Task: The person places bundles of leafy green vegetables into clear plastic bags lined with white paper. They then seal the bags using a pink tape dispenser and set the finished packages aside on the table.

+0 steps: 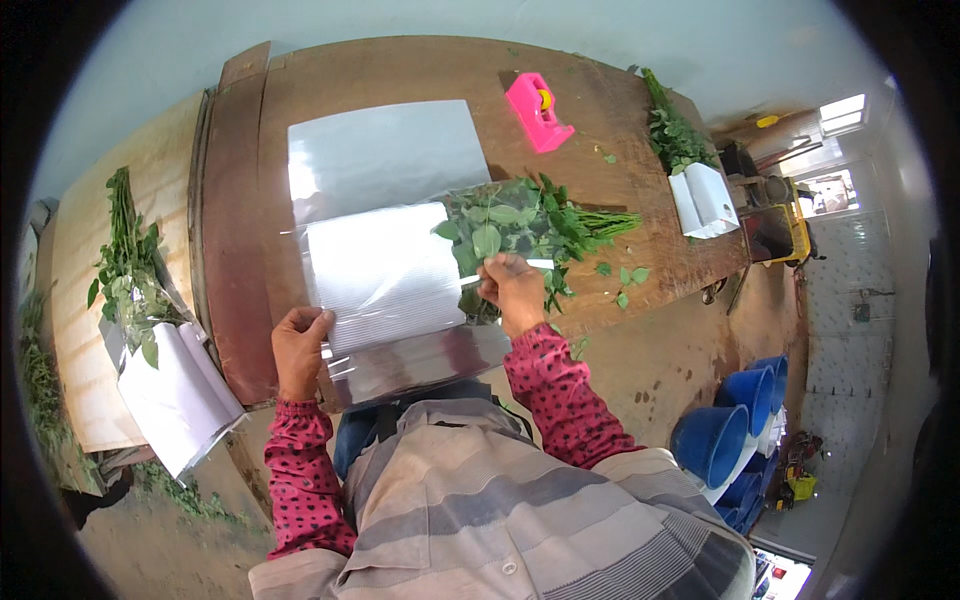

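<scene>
A bundle of leafy cut stems (pixel 525 217) lies on the wooden table, its bare stem ends pointing right. White corrugated paper (pixel 386 277) wraps its left end, with clear plastic film around it. My left hand (pixel 301 349) pinches the lower left edge of the wrap between thumb and finger. At the wrap's right edge, over the leaves, my right hand (pixel 510 289) is closed on a narrow white strip. Whatever the paper encloses is hidden. Under and behind the bundle lies a sheet of clear film (pixel 390 150).
A pink tape dispenser (pixel 538 112) stands towards the table's back. Another wrapped bundle (pixel 697 180) lies at the right end, and one more (pixel 172 360) on the pale board at left. Blue buckets (pixel 709 442) stand at lower right. Loose leaves (pixel 626 281) are scattered near the stems.
</scene>
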Available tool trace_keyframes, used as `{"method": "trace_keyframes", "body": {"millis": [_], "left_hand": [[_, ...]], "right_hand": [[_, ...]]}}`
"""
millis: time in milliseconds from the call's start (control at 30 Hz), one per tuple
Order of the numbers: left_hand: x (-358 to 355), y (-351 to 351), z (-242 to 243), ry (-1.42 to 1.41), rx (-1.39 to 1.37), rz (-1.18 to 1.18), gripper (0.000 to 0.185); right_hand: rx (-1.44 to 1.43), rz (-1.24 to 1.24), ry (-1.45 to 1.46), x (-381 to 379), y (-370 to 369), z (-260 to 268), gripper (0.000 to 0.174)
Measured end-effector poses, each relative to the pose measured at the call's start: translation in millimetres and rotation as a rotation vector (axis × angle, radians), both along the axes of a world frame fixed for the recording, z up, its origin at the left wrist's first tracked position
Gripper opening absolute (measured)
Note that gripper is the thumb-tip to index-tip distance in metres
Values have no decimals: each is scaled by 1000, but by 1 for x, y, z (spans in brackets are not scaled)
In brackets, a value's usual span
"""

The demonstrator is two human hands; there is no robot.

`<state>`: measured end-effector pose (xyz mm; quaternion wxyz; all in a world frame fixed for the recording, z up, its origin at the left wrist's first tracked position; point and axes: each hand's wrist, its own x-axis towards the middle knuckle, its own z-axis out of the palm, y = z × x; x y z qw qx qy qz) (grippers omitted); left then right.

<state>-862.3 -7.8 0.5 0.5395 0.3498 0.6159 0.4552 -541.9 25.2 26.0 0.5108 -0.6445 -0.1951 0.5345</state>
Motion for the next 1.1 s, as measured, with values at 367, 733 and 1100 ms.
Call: {"method": "trace_keyframes", "body": {"millis": [367, 733, 1100], "left_hand": [[55, -14, 59, 1105, 374, 263, 43], [225, -22, 35, 1148, 287, -782, 36], [251, -10, 46, 1146, -30, -868, 39]], "right_hand": [[-88, 270, -106, 25, -8, -33, 20], [-242, 705, -104, 69, -12, -26, 31], [391, 373, -726, 223, 234, -3, 23]]}}
